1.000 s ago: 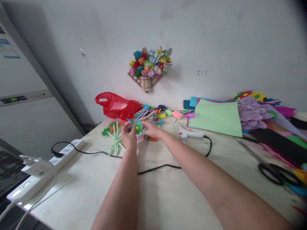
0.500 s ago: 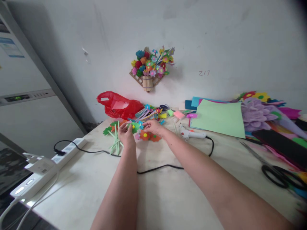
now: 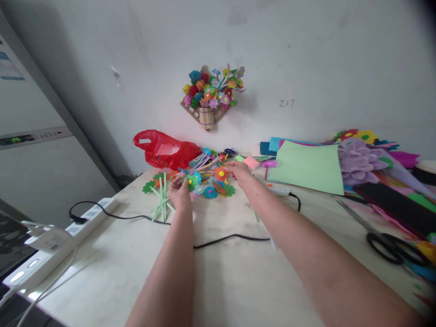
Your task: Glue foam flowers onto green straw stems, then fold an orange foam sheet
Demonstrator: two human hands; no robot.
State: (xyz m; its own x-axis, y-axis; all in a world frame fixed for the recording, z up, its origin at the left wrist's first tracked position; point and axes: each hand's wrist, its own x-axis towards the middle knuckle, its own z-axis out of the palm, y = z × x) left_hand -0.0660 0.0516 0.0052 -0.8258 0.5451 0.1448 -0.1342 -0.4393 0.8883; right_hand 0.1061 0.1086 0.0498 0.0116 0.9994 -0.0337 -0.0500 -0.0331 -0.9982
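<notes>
My left hand (image 3: 180,193) is closed on a green foam flower with a yellow centre (image 3: 191,181), held just above the table. My right hand (image 3: 241,171) is further right and pinches an orange foam flower with a yellow centre (image 3: 220,173). Between and below the two hands lie several loose foam flowers (image 3: 211,190) in blue, green and orange. Pale green stems (image 3: 162,195) lie fanned out left of my left hand. A bundle of coloured straws (image 3: 204,163) sits just behind the flowers.
A white glue gun (image 3: 279,191) with a black cable (image 3: 218,240) lies right of my right arm. Black scissors (image 3: 391,245) lie at the right, foam sheets (image 3: 308,168) behind. A red bag (image 3: 165,150) sits by the wall, a power strip (image 3: 57,243) at the left edge.
My right hand has moved right and away from the left hand, lifting an orange flower. More loose flowers now show on the table between the hands. The left hand keeps the green flower.
</notes>
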